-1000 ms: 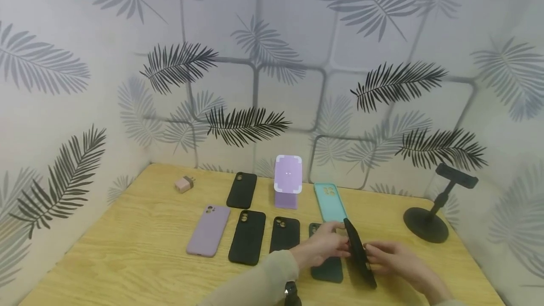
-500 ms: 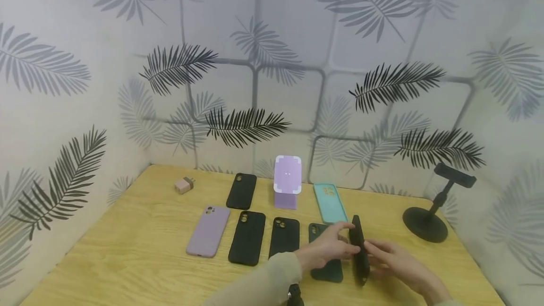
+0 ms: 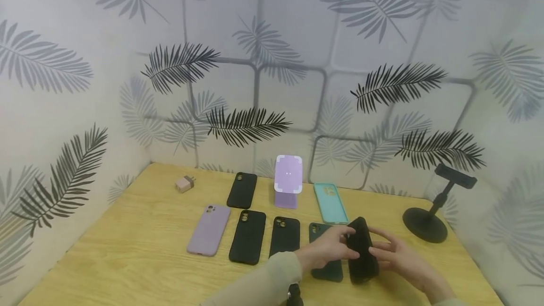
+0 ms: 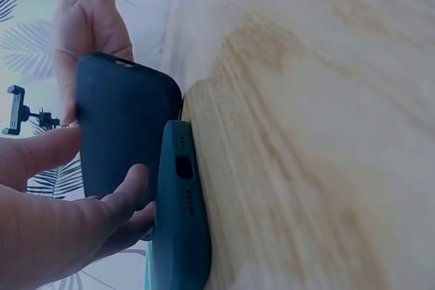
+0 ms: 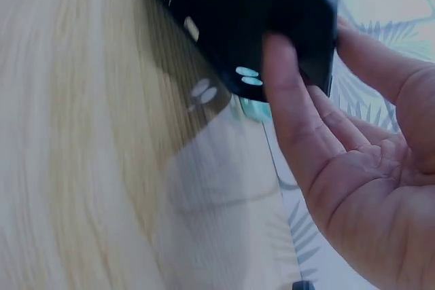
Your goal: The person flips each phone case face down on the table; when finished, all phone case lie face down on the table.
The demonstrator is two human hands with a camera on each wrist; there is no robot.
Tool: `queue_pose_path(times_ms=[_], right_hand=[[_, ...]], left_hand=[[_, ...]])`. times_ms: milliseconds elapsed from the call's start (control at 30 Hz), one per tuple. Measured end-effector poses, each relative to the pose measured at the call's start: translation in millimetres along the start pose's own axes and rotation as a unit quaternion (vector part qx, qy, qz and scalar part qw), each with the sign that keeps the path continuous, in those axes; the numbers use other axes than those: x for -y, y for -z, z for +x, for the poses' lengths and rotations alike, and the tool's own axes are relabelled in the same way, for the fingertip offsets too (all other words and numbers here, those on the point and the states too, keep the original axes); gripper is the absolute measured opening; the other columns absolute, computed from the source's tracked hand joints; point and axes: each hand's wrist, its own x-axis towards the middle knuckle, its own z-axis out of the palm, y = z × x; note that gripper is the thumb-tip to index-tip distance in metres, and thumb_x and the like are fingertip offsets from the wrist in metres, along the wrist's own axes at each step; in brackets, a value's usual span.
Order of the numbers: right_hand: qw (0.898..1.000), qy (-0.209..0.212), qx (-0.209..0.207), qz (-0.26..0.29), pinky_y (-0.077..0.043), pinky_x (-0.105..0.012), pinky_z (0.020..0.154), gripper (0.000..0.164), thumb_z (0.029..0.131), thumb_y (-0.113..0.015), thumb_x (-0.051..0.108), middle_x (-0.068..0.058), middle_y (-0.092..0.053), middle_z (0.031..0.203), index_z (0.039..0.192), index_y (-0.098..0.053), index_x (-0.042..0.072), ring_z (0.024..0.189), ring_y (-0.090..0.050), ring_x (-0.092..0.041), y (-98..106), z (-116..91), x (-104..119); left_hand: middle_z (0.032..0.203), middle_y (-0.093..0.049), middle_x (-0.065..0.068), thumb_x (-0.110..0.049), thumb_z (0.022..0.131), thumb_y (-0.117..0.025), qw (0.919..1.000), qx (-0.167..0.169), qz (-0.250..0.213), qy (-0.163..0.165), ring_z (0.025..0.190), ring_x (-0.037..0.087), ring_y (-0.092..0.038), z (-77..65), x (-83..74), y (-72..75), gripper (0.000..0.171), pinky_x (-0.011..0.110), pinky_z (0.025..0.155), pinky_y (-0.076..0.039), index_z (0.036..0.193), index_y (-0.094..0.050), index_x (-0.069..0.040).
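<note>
A black phone case [image 3: 361,254] stands tilted over the right part of the table, held between both hands. My left hand [image 3: 330,249] grips its left side; in the left wrist view, fingers [image 4: 129,191] lie against the case's dark face. The right hand [image 3: 397,259] holds the opposite side, and in the right wrist view one finger [image 5: 282,66] presses on the case near its two camera holes. A dark green phone case [image 3: 329,270] lies flat just left of it, partly hidden under the left hand. Behind lies a turquoise case [image 3: 330,204].
Further left lie several black cases, one nearest the green [image 3: 284,237], and a lilac case [image 3: 208,230]. A purple stand [image 3: 288,178] and a pinkish charger plug [image 3: 184,184] are at the back. On the right stands a black phone holder [image 3: 426,225].
The black case has turned from nearly edge-on to showing its broad dark face. The right hand's fingers have shifted along its right edge. The other cases stay where they were.
</note>
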Motion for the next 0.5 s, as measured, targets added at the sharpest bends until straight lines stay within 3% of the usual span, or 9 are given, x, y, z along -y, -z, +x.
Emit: queue_pose_path(times_ms=[167, 500], right_hand=[[0.999, 0.007, -0.027, -0.018, -0.059, -0.042, 0.086, 0.076, 0.097, -0.062, 0.015, -0.038, -0.043, 0.140, 0.155, -0.015, 0.001, 0.111, -0.065, -0.029, 7.9, -3.9, -7.4], [0.998, -0.005, -0.037, -0.060, -0.061, -0.039, 0.079, 0.070, 0.093, -0.067, 0.013, -0.035, -0.056, 0.127, 0.146, -0.029, -0.011, 0.102, -0.067, -0.026, 15.0, -10.5, -21.5]], left_hand=[[0.133, -0.050, 0.033, 0.011, 0.083, -0.067, 0.9992, 0.007, -0.039, 0.003, 0.097, 0.036, -0.069, 0.1, -1.2, 0.4, 0.057, 0.044, 0.086, -0.059, 0.137, -0.053, -0.002], [0.130, -0.051, 0.034, 0.015, 0.084, -0.062, 0.9982, 0.017, -0.056, 0.013, 0.099, 0.040, -0.068, 0.1, 1.0, 2.2, 0.053, 0.040, 0.085, -0.060, 0.135, -0.052, 0.005]])
